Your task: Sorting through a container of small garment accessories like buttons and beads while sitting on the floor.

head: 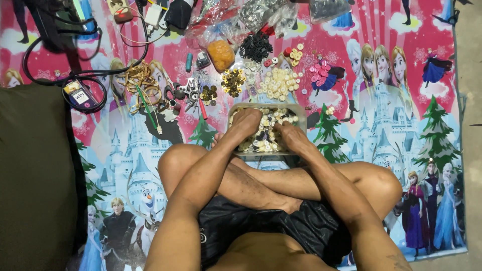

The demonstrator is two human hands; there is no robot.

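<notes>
Both hands, left (246, 122) and right (291, 134), dig loosely into the button tub (296, 111); best sifted slowly, keeping the tub level.

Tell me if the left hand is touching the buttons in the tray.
Touching: the head view shows the left hand pressed into the mixed buttons.

Both hands, left (244, 123) and right (291, 136), fingers down in clear tub (266, 107) of mixed buttons (266, 140).

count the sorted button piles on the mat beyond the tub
5 clear ones: black, bronze, cream, pink, and a small red-and-cream cluster. Tinier groups may blend into the mat.
</notes>
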